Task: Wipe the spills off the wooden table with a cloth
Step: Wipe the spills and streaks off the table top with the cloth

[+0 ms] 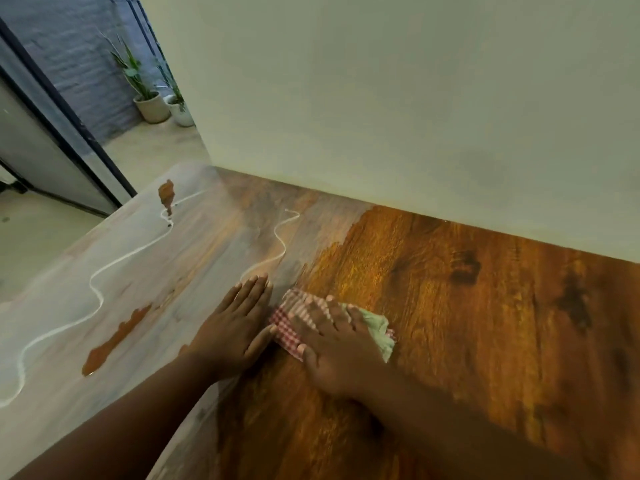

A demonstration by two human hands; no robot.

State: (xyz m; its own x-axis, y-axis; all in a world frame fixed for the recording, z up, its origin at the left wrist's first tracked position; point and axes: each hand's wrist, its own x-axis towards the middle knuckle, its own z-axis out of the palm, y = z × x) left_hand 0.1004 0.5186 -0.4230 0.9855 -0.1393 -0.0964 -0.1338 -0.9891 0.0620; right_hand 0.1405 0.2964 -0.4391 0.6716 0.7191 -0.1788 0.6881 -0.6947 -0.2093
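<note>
Two potted plants (152,95) on floor by grey brick wall (79,64); pale wall (381,98) behind.

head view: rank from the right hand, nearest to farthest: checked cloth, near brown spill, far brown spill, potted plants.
From the right hand:
1. Checked cloth, under its fingers, at the table's middle.
2. Near brown spill, left of both hands on the table's glare-lit part.
3. Far brown spill, at the table's far left corner.
4. Potted plants, on the floor beyond the table, upper left.
</note>
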